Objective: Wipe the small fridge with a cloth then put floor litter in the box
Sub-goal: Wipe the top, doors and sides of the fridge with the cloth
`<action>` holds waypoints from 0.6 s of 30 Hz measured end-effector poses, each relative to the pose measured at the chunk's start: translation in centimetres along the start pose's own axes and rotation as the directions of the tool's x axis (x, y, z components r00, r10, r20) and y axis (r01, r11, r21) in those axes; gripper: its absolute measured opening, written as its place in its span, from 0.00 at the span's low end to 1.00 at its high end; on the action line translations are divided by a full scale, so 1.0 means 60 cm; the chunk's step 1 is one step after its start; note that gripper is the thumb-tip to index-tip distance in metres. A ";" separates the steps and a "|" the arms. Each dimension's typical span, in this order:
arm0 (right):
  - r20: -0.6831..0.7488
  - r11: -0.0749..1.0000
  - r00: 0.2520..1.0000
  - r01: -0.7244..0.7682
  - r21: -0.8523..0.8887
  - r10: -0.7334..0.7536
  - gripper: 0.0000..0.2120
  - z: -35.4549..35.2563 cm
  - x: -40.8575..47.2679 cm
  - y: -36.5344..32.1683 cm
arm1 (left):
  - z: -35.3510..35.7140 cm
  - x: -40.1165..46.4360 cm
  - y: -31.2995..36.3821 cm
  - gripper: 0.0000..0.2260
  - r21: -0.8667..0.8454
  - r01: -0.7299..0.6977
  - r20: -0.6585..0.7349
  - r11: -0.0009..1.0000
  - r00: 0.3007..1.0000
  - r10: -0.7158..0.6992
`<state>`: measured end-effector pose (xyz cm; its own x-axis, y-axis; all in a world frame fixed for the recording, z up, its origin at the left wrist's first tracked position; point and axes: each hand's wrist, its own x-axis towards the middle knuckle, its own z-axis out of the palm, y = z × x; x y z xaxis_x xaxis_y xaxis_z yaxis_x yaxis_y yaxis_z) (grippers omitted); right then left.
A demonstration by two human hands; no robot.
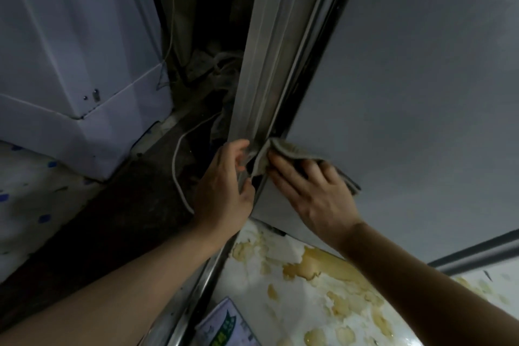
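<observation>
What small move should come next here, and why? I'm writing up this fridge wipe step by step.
Probably slide the folded grey-brown cloth up along the grimy white door seal. The right hand presses it flat on the pale grey fridge door at the seal's lower end, the left hand holds the door edge, and dirt shows higher up.

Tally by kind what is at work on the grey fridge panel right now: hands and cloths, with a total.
Hands: 2, the left hand at the door edge strip and the right hand pressing down on the cloth.
Cloths: 1, the grey cloth on the fridge panel.
Total: 3
</observation>
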<state>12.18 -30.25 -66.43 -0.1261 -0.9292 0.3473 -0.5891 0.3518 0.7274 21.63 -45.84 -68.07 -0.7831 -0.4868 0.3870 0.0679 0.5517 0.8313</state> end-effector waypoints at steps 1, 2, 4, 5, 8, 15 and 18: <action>0.032 1.000 0.999 0.020 0.003 -0.020 0.21 0.013 -0.008 -0.020 | 0.000 -0.002 -0.005 0.26 0.007 0.009 0.010 1.000 1.000 -0.009; 0.064 0.999 0.997 0.038 0.005 -0.038 0.21 0.023 -0.015 -0.037 | 0.000 -0.004 -0.008 0.26 0.018 0.007 0.022 1.000 1.000 -0.008; 0.135 0.996 0.987 0.086 0.013 -0.087 0.23 0.039 -0.025 -0.067 | 0.000 -0.006 -0.012 0.26 0.034 0.002 0.042 0.999 0.999 -0.003; 0.176 0.994 0.978 0.107 0.019 -0.109 0.24 0.045 -0.027 -0.080 | 0.000 -0.007 -0.013 0.26 0.041 0.002 0.053 0.999 0.999 -0.004; 0.277 0.988 0.948 0.150 0.039 -0.155 0.27 0.051 -0.030 -0.108 | -0.002 -0.009 -0.014 0.25 0.047 -0.001 0.094 0.999 0.996 -0.004; 0.117 0.993 0.993 -0.024 0.111 0.011 0.21 0.006 -0.063 -0.034 | 0.009 -0.016 -0.009 0.26 0.050 -0.008 0.136 0.999 0.991 0.001; 0.038 0.996 0.997 -0.071 0.058 0.069 0.23 -0.025 -0.075 0.031 | 0.028 -0.017 0.005 0.28 0.047 -0.042 0.150 0.998 0.988 0.035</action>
<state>12.85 -25.25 -65.73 -0.1969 -0.9063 0.3739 -0.6239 0.4100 0.6653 21.42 -44.04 -68.91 -0.8639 -0.3605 0.3517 0.0717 0.6032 0.7943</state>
